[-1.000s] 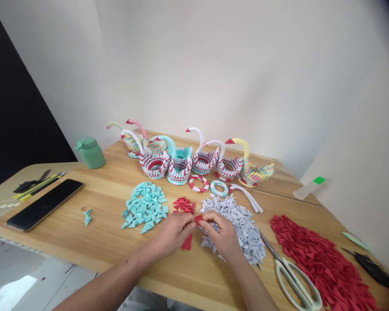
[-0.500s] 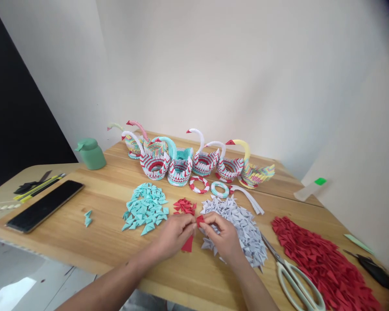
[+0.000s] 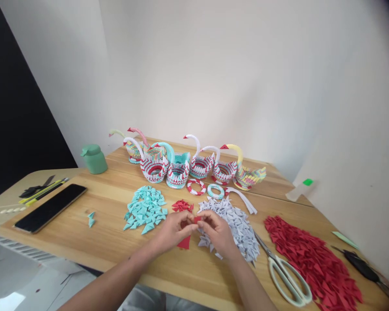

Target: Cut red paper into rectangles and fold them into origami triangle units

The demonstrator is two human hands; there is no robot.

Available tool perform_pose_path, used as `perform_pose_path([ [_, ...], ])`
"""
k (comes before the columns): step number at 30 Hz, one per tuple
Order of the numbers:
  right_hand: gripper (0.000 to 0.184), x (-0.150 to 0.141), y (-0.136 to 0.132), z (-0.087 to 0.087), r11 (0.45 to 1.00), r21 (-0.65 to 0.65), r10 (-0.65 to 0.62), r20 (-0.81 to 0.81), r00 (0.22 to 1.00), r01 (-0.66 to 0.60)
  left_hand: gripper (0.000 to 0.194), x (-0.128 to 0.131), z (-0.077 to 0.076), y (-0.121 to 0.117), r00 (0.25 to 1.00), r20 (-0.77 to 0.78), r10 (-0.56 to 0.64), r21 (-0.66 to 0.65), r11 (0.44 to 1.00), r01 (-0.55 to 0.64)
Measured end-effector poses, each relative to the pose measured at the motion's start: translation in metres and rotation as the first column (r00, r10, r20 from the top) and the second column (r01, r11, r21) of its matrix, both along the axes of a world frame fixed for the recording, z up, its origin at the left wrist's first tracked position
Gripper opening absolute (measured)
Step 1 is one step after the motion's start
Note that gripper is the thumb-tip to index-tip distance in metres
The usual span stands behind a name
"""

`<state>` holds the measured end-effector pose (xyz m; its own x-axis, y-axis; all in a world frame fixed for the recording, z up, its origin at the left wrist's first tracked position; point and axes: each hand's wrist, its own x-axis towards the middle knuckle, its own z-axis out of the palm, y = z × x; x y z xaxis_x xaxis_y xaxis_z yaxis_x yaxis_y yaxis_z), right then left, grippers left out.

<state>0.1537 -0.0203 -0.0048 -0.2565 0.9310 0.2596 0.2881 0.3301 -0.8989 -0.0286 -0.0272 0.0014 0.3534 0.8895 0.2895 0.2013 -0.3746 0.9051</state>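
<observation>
A small folded piece of red paper [image 3: 197, 220] is pinched between both hands above the middle of the table. My left hand [image 3: 176, 229] grips its left side with thumb and fingers closed. On the other side, my right hand [image 3: 216, 231] pinches it too, partly in front of the grey-white paper pieces [image 3: 238, 224]. Below the left fingers lies a red paper strip [image 3: 184, 242], partly hidden by that hand. Just beyond the hands is a small heap of red folded pieces [image 3: 182, 205]. Turquoise folded pieces [image 3: 145, 209] are heaped left of it.
Several paper swans [image 3: 154, 168] stand at the back, with a red-white ring [image 3: 196, 187] and a turquoise-white ring [image 3: 215, 191] before them. Scissors [image 3: 287, 276] and a big red pile [image 3: 311, 255] lie right. A phone [image 3: 51, 208] and green container [image 3: 94, 159] are left.
The red paper between my fingers now shows a smaller, squarer face, and my hands have drawn slightly closer around it. The whole view has shifted a little.
</observation>
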Motion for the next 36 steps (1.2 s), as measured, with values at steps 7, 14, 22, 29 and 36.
perform_pose_path([
  [7,0.016,-0.001,-0.002,0.008,0.996,0.035,0.084,0.077,0.993,-0.087,0.022,0.000,-0.010,0.006,1.000,0.024,0.018,0.004,1.000,-0.018],
  [14,0.015,-0.002,-0.004,0.018,0.969,0.226,0.041,0.267,0.963,-0.104,0.011,-0.003,-0.009,0.002,0.975,-0.204,0.092,0.238,0.970,-0.042],
  [22,0.016,-0.003,-0.006,0.018,0.983,0.179,0.004,0.128,0.992,-0.027,0.016,-0.001,-0.007,0.001,0.993,-0.094,0.074,0.233,0.971,-0.051],
  [29,0.011,-0.003,-0.001,0.012,0.979,0.197,0.016,0.134,0.991,-0.042,0.014,-0.004,-0.009,0.005,0.993,-0.083,0.085,0.182,0.981,-0.069],
  [36,0.016,-0.004,-0.001,0.012,0.934,0.356,-0.042,0.209,0.977,-0.036,0.018,-0.002,-0.010,0.005,0.985,-0.120,0.124,0.186,0.977,-0.100],
])
